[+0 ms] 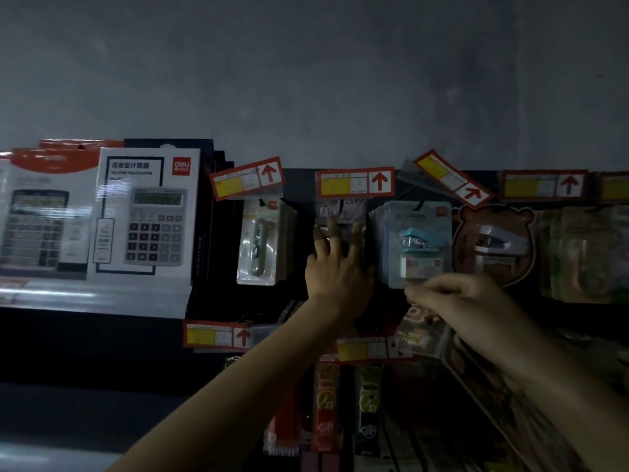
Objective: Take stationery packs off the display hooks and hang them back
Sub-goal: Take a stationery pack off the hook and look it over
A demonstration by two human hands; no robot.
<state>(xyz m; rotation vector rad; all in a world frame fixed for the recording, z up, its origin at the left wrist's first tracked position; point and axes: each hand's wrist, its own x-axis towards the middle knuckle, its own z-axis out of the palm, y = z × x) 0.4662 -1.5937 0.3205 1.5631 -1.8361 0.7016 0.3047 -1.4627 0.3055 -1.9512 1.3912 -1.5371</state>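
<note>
Two bare forearms reach up into a dim display wall. Left hand (337,267) lies with straight, spread fingers (335,229) against a small clear pack (340,211) that hangs just above it, under a red price tag (354,182). In this gloom I can't make out what the pack holds. Right hand (452,298) is curled, its fingertips at the lower edge of a blue stapler pack (420,240); whether it pinches that edge is too blurred to tell. Just left of the left hand hangs a pack with a grey tool (260,243), and well beyond that stand calculator boxes (146,212). Right of the right hand hangs a bear-shaped stapler pack (493,243). Below both hands hang pen packs (323,403).
</note>
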